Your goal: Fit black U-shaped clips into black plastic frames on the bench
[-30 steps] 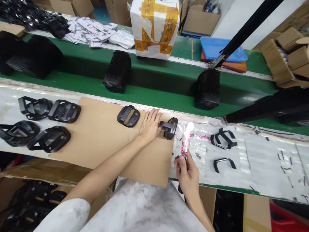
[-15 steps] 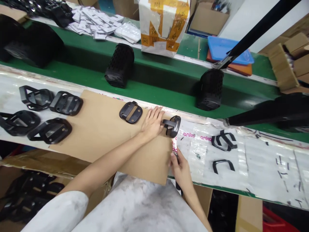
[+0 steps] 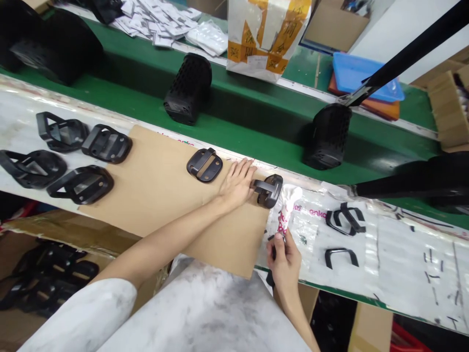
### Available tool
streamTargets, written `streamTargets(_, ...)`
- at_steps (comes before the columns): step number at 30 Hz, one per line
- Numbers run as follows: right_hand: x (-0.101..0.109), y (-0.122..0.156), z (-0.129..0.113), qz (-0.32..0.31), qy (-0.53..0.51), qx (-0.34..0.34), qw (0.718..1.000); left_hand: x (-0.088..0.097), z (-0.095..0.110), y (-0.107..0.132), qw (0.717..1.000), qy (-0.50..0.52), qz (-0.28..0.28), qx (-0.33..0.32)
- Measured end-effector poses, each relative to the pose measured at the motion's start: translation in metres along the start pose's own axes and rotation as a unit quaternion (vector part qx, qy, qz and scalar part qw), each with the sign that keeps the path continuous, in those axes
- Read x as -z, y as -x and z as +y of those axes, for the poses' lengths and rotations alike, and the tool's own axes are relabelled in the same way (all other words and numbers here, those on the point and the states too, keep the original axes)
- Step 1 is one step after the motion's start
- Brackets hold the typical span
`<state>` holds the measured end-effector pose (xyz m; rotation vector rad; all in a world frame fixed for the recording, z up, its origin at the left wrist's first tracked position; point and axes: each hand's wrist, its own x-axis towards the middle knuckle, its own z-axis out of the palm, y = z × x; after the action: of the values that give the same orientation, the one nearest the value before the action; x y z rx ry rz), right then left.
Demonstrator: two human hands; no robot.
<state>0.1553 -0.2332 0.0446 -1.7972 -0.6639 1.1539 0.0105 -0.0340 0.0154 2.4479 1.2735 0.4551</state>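
Note:
My left hand (image 3: 237,185) lies flat on a brown cardboard sheet (image 3: 154,176), fingers stretched toward the belt. At its thumb side sits a black plastic bracket with a raised loop (image 3: 270,191), on the sheet's right edge; whether the thumb touches it I cannot tell. Just beyond the fingertips, to the left, rests a similar black bracket (image 3: 205,165). My right hand (image 3: 287,261) is closed around the dark handle of a tool wrapped in white tape with pink lettering (image 3: 285,219). Its white, rounded end points away from me, right of the bracket.
Several black brackets (image 3: 82,184) stand on the left of the white-covered bench. Loose black loops (image 3: 342,257) lie to the right. Behind runs a green conveyor belt (image 3: 234,134) carrying black perforated housings (image 3: 188,88). A taped carton (image 3: 266,36) and blue tray (image 3: 368,76) are farther back.
My right hand has moved right with the wrapped tool, whose white end now shows clear of the bracket. My left hand stays flat on the cardboard. The whole view has shifted slightly.

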Motion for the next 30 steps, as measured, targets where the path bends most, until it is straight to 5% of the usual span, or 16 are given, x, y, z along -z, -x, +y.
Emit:
streamTargets(4,0.008,-0.002,-0.003,-0.083,0.048,-0.011,0.995,0.0,0.0,0.0,1.0,0.001,0.0,0.0)
streamTargets(9,0.011,-0.002,-0.005,-0.001,0.035,0.01,0.999,0.004,0.003,-0.001,1.0,-0.002,-0.014,0.005)
streamTargets(13,0.009,0.0,-0.007,-0.06,0.059,-0.016,0.996,0.004,0.004,-0.002,1.0,-0.003,-0.017,0.011)
streamTargets(17,0.012,-0.001,-0.009,0.02,0.04,0.017,0.999,0.002,0.002,-0.001,1.0,-0.008,-0.008,0.004)
streamTargets(22,0.018,-0.009,-0.006,-0.076,0.126,0.01,0.989,0.002,0.002,-0.001,1.0,0.0,-0.008,0.006)
streamTargets(27,0.019,-0.004,0.001,-0.012,0.117,0.029,0.993,0.001,0.003,-0.002,1.0,-0.009,-0.01,0.004)
streamTargets(30,0.02,-0.003,0.0,-0.055,0.134,0.004,0.989,0.002,0.004,-0.002,1.0,-0.008,-0.015,0.009)
